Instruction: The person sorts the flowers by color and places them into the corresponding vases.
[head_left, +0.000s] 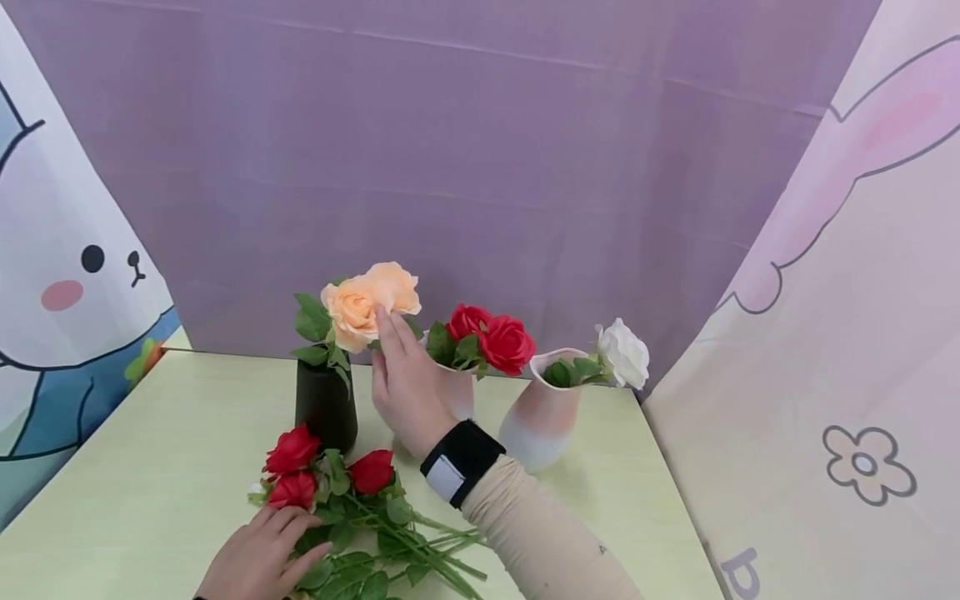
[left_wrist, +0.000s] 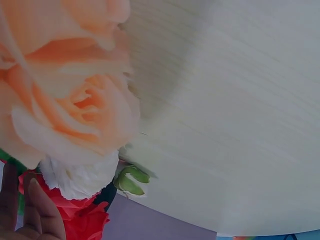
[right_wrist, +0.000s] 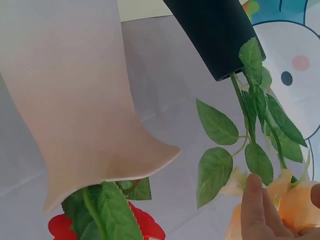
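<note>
Beige sleeve on the right forearm [head_left: 540, 533]; black wrist strap [head_left: 461, 461] with white patch, bare hands

No legible text, labels, brands or numbers anywhere in view.

3 vases [head_left: 326, 406], 8 roses [head_left: 371, 304]
</note>
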